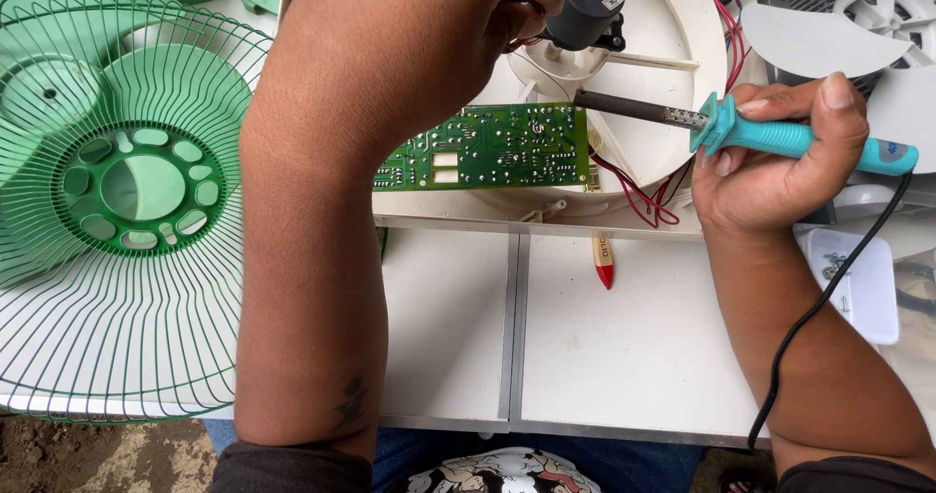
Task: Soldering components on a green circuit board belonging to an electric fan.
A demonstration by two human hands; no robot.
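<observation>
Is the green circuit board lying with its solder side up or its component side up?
Solder side up: the green circuit board shows only silver solder points and traces, no parts standing on it.

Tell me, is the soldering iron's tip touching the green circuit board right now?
Cannot tell. In the head view the soldering iron tip ends just above the circuit board top edge, too close to show contact or a gap.
</observation>
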